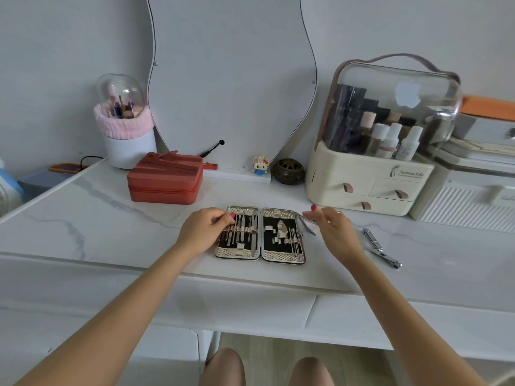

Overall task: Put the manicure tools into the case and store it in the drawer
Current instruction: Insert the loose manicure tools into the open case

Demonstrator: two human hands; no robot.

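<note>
While the right hand [331, 228] pinches a curved metal nipper [306, 224] just beyond the right edge of the open case [260, 234], the left hand [204, 229] rests curled fingertips on the tools strapped in the case's left half. Flat on the marble tabletop [111, 232], the case lies between both hands; a nail clipper [381, 247] lies apart to the right.

"Serious Life" on the cream cosmetics organizer [362, 174] front (smaller line beneath unreadable), above its drawers
</note>
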